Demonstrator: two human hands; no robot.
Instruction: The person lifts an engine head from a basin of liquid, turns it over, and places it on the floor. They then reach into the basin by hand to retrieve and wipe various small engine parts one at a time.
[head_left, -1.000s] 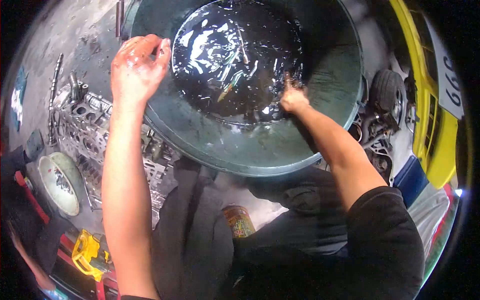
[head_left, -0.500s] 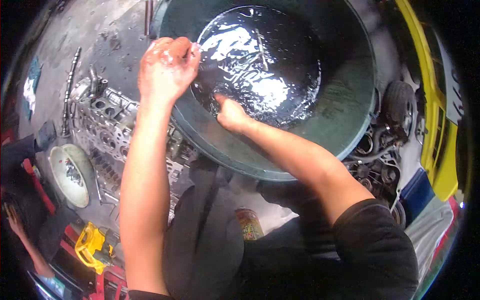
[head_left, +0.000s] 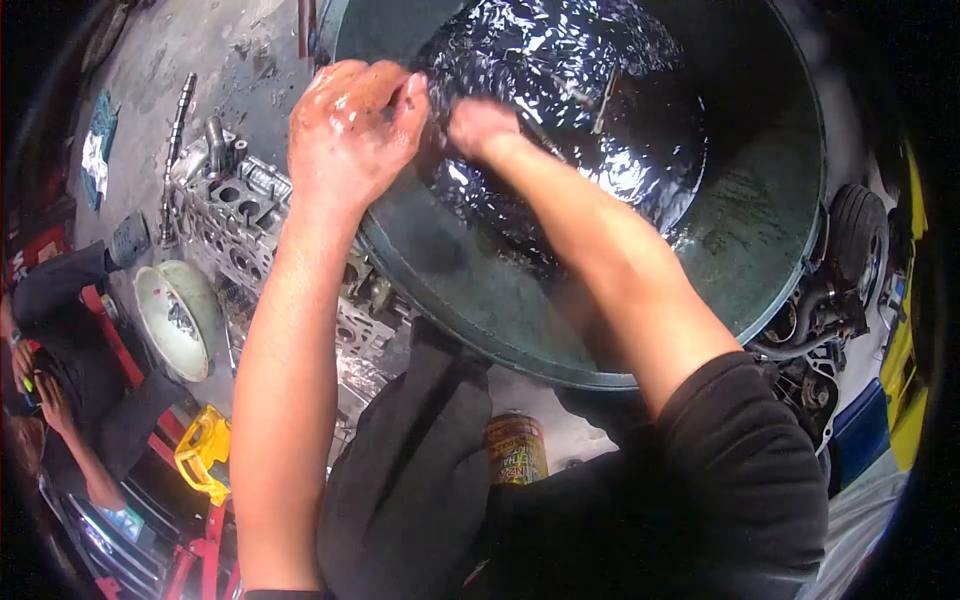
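Note:
A large dark green tub (head_left: 770, 290) stands before me with dark, rippling liquid (head_left: 560, 40) inside. My left hand (head_left: 355, 125), wet and shiny, is closed over the tub's left side, its fingers curled inward. Anything inside that grip is hidden. My right hand (head_left: 483, 128) is inside the tub, just right of the left one and low over the liquid; motion smears its fingers, and I cannot tell what they hold. A thin dark, stick-like piece (head_left: 535, 132) shows beside its wrist. Another slender piece (head_left: 606, 100) lies in the liquid farther right.
Left of the tub lie an engine cylinder head (head_left: 235, 215), a camshaft (head_left: 178, 130) and a pale basin (head_left: 205, 335) with small metal parts. A can (head_left: 517, 447) stands near my legs. Another person (head_left: 70, 400) sits at far left. Engine parts (head_left: 800, 340) lie right.
My right hand has moved away from me across the liquid, nearer my left hand, which stays closed. The view has shifted, showing more of the person at left.

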